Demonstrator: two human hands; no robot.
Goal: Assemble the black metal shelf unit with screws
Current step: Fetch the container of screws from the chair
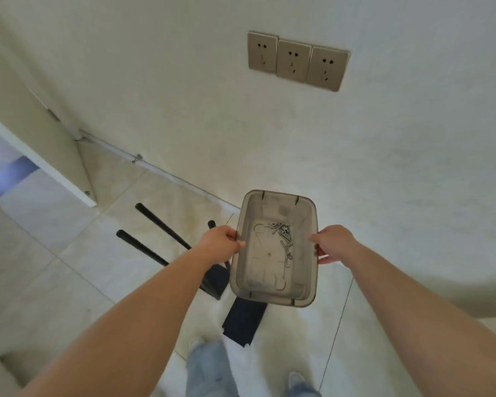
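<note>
Pale floor tiles (pixel 40 253) and a white wall (pixel 184 96) with three sockets (pixel 297 61) frame where you stand. Your left hand (pixel 222 243) and right hand (pixel 331 243) each grip a long side of a smoky clear plastic tray (pixel 242 285), fingers curled over the rim, so it stays level out in front of you. That level hold matters: a loose heap of screws (pixel 282 232) and small fittings lies on the tray's bottom, toward the far right corner, and would likely slide if you tipped it. Below the tray, the black shelf parts sit on the floor: slim black tubes (pixel 149 222) fanned out to the left and a flat black panel (pixel 244 322) just ahead of your feet (pixel 295 379), not yet joined.
</note>
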